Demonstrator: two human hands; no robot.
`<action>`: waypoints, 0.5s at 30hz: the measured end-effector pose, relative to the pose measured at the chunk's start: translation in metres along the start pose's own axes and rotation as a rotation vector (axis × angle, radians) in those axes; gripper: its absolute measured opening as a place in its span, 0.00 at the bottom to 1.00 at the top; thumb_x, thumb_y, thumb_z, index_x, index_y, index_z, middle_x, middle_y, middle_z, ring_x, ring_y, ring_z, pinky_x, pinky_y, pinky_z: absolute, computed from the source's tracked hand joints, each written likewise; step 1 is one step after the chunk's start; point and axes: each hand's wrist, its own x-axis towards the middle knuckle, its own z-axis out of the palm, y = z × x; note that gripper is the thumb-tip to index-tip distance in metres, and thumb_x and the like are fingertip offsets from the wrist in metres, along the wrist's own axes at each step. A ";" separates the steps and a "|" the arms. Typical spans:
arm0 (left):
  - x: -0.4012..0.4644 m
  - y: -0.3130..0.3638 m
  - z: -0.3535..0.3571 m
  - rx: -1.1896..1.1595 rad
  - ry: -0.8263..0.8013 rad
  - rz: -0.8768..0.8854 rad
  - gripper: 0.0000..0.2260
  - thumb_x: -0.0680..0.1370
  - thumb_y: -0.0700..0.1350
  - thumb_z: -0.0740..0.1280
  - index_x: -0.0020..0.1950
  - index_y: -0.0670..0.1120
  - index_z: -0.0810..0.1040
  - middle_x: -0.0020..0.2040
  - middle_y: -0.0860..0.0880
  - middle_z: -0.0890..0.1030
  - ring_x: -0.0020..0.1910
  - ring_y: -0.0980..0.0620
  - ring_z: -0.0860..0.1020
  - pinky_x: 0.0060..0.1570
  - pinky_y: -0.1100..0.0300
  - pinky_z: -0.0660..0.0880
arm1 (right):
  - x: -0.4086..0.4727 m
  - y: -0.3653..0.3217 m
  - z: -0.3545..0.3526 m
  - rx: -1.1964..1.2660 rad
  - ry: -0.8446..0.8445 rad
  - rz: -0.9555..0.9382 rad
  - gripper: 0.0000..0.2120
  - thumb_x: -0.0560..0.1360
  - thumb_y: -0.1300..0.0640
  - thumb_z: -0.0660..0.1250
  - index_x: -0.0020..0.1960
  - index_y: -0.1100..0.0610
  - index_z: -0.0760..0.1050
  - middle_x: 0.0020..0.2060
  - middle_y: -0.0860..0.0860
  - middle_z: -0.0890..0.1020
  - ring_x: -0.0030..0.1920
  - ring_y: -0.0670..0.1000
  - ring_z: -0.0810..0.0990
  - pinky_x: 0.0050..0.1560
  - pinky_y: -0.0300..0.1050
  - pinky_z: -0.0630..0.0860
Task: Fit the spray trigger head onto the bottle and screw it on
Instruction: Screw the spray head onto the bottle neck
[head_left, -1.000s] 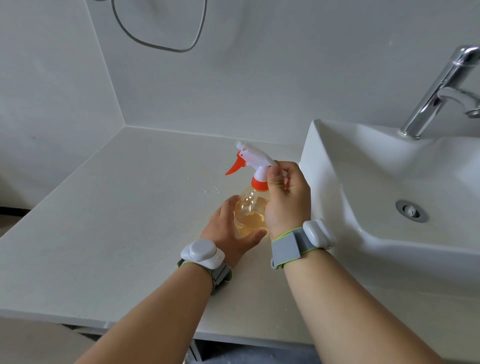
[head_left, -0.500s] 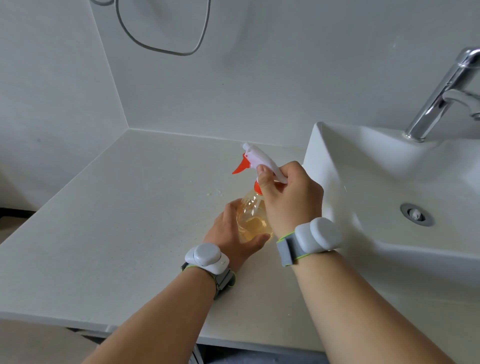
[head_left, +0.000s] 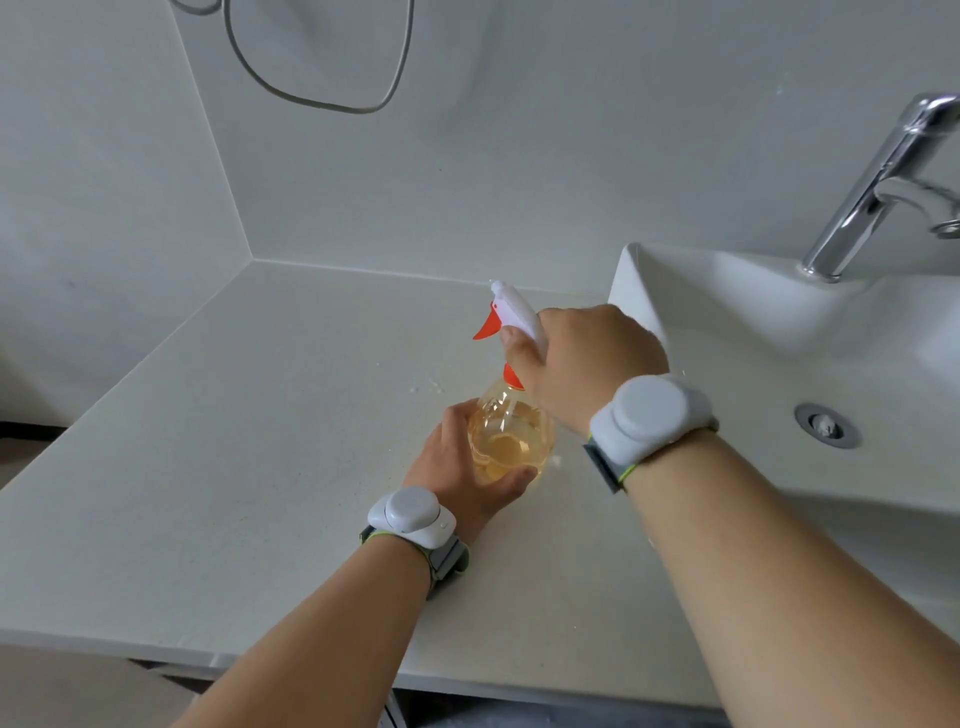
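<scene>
A clear bottle with pale amber liquid stands upright on the white counter. My left hand wraps around its lower body from the left and front. On its neck sits the white spray trigger head with an orange lever and an orange collar, nozzle pointing to the back left. My right hand grips the head from the right, fingers around its neck and collar, so most of the collar is hidden.
A white basin stands directly right of the bottle, with a chrome tap at its back and a drain inside. White walls meet in a corner behind the counter. A grey cable loops on the back wall.
My right hand has turned on the trigger head, the wrist rolling over so the back of the hand faces up. The nozzle has swung slightly. The left hand keeps its hold on the bottle.
</scene>
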 end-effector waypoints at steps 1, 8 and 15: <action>0.000 0.000 0.000 0.001 0.002 0.000 0.34 0.63 0.64 0.70 0.63 0.55 0.61 0.56 0.54 0.75 0.52 0.53 0.74 0.46 0.59 0.70 | 0.001 -0.006 -0.004 -0.091 0.035 0.009 0.24 0.75 0.40 0.56 0.26 0.52 0.59 0.21 0.48 0.65 0.22 0.47 0.62 0.24 0.39 0.54; 0.002 -0.002 0.002 0.017 0.025 -0.028 0.33 0.59 0.65 0.69 0.59 0.57 0.61 0.49 0.56 0.73 0.45 0.53 0.73 0.35 0.68 0.63 | -0.001 -0.034 -0.006 -0.025 -0.013 0.287 0.24 0.78 0.46 0.55 0.26 0.54 0.62 0.22 0.49 0.66 0.21 0.48 0.63 0.24 0.38 0.55; 0.001 -0.004 0.003 0.016 0.023 0.010 0.35 0.61 0.68 0.67 0.62 0.56 0.60 0.55 0.55 0.75 0.51 0.54 0.74 0.44 0.60 0.68 | 0.008 0.008 -0.038 0.184 -0.306 -0.069 0.24 0.74 0.34 0.60 0.57 0.52 0.74 0.50 0.48 0.80 0.48 0.52 0.79 0.42 0.43 0.69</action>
